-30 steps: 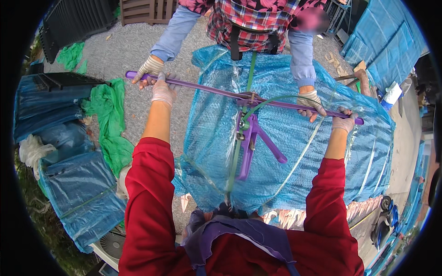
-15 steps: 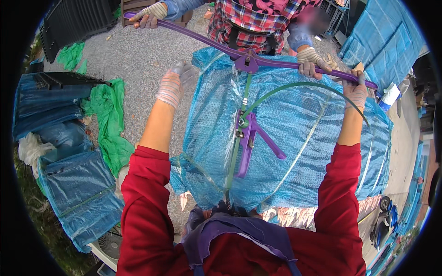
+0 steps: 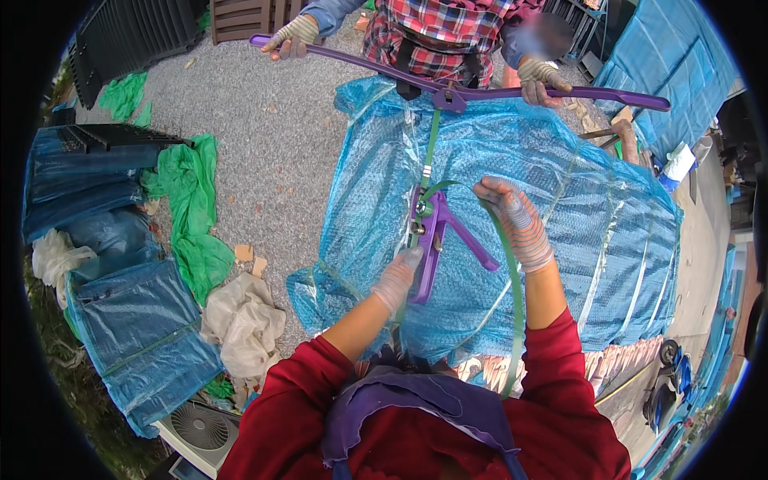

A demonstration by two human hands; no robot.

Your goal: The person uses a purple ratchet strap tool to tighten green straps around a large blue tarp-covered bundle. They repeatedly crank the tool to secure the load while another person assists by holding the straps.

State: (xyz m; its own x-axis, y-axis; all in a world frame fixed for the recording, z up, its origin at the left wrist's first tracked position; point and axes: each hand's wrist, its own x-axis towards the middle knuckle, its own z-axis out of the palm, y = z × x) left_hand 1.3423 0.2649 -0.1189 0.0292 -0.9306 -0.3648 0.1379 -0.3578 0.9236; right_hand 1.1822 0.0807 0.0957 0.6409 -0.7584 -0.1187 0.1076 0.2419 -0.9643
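Note:
A purple strapping tensioner [image 3: 430,258] lies on a load wrapped in blue bubble sheeting [image 3: 560,264], with a green strap [image 3: 515,296] running through it. At its lower left side my left hand [image 3: 394,282], in a thin striped glove, is closed against the tool's body; some of its fingers are hidden. My right hand [image 3: 520,224], gloved alike, grips the strap's loose end just right of the tensioner, and the tail hangs down toward me. Across the load, a person in a plaid apron holds a long two-handled purple crimping tool [image 3: 450,98] over the strap's far part.
To the left are blue-wrapped stacks [image 3: 148,336], green plastic sheeting [image 3: 188,216] and crumpled whitish plastic [image 3: 244,320]. A fan unit [image 3: 196,428] stands at lower left. More blue sheeting [image 3: 680,72] rises at the far right. Gravel ground [image 3: 264,152] lies left of the load.
My left hand has come down to the tensioner. My right hand has left the crimping tool's handle and taken the strap, drawing its tail toward me. The crimping tool has shifted right and away.

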